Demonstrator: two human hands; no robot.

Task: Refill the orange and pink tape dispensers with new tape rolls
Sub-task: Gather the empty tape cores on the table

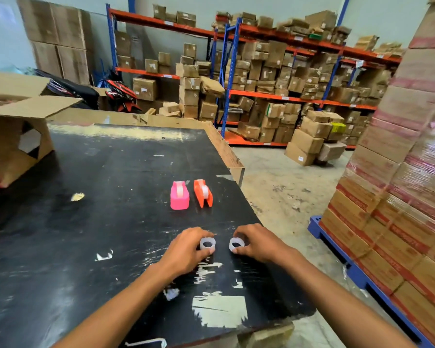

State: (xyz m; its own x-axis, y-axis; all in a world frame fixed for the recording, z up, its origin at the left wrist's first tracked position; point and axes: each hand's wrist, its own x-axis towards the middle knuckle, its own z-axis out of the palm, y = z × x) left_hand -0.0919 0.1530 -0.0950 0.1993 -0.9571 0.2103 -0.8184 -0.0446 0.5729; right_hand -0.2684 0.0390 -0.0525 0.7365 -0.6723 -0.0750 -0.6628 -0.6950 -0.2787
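we cannot see the far fingertips of the left hand [186,249], which sit behind the left tape roll [207,243], and the right hand [255,243] likewise covers the right edge of the right tape roll [236,243]. both forearms run off the bottom edge. the open cardboard box [18,129] is cut by the left edge. labels on the shelf boxes [274,79] at upper centre are too small to read.

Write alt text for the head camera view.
Two hands, left hand and right hand, each grip a clear tape roll, left roll and right roll, on a scuffed black table. Beyond stand a pink dispenser and an orange dispenser, side by side.
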